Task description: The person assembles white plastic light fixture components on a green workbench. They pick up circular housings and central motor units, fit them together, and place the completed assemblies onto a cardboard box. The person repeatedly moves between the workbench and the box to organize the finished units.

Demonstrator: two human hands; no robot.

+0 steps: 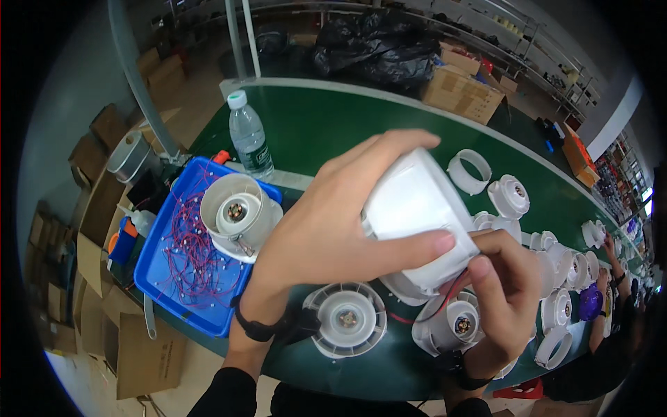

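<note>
A white plastic fan housing is tilted above the bench, with my left hand wrapped over it, thumb across its side. At its lower right edge my right hand is closed, thumb against index finger, on a thin pair of red and black wires. The wires trail down to the left below the housing. Under my hands stand a round white fan base with a ribbed rim and another white motor housing. My fingers hide part of the wire ends.
On the left, a blue tray holds many red wires and a white motor housing. A water bottle stands behind it. Several white housings and a white ring spread along the green bench rightward, where another person's hand works.
</note>
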